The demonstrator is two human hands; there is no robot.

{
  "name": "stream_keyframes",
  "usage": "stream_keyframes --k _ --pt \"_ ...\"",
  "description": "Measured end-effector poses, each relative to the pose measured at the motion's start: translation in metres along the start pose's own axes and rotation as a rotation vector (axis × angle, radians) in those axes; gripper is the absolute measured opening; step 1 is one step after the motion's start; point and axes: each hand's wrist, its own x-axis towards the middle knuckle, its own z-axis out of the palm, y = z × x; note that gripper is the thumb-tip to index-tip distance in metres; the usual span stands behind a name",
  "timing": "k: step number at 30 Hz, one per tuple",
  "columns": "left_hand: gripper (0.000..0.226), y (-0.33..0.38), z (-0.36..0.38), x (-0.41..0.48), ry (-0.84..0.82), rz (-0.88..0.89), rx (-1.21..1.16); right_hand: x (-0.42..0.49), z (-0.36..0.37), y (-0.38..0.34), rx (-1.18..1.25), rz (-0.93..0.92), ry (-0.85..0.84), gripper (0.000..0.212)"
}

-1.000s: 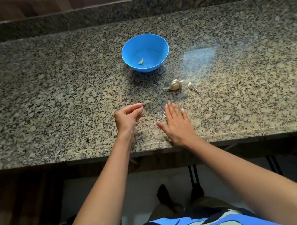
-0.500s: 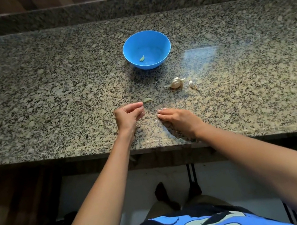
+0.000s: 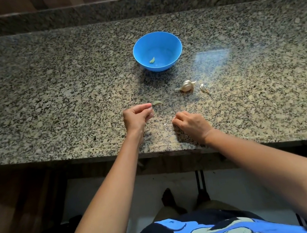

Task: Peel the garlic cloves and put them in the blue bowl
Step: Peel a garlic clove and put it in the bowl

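The blue bowl [image 3: 155,40] stands mid-counter with one peeled clove [image 3: 151,60] inside. A peeled garlic clove [image 3: 157,102] lies on the granite, touching the index fingertip of my left hand [image 3: 137,118]. That hand is curled, and a pale scrap of peel shows between its thumb and fingers. My right hand [image 3: 192,124] is curled near the front edge, its fingertips pinching small white peel scraps [image 3: 173,121]. A partial garlic bulb [image 3: 186,86] and a loose unpeeled clove [image 3: 203,88] lie to the right, beyond my right hand.
The granite counter [image 3: 62,91] has a raised back ledge [image 3: 129,5] and a front edge just under my wrists. A bright window reflection [image 3: 214,58] lies right of the bowl.
My right hand lay flat on the counter, then drew back and curled its fingers over the peel scraps. My left hand and the clove beside it stayed put.
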Motion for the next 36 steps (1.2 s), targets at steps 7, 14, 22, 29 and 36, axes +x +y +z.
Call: stream_keyframes --k 7,14,22,29,36 --pt "0.016 0.003 0.027 -0.016 -0.101 -0.25 -0.185 0.013 -0.012 -0.01 0.836 0.81 0.232 0.019" --pt "0.015 -0.003 0.061 -0.021 -0.121 0.474 0.579 0.014 -0.056 -0.009 2.046 1.257 0.3 0.022" --pt "0.027 -0.002 0.076 -0.022 -0.284 0.414 0.756 0.006 -0.052 0.003 2.3 1.312 0.323 0.02" --pt "0.009 0.003 0.077 -0.023 -0.22 0.541 0.793 0.002 -0.051 0.006 2.235 1.358 0.315 0.016" --pt "0.026 0.004 0.063 -0.019 -0.275 0.217 0.432 -0.002 -0.05 0.014 2.227 1.501 0.379 0.013"
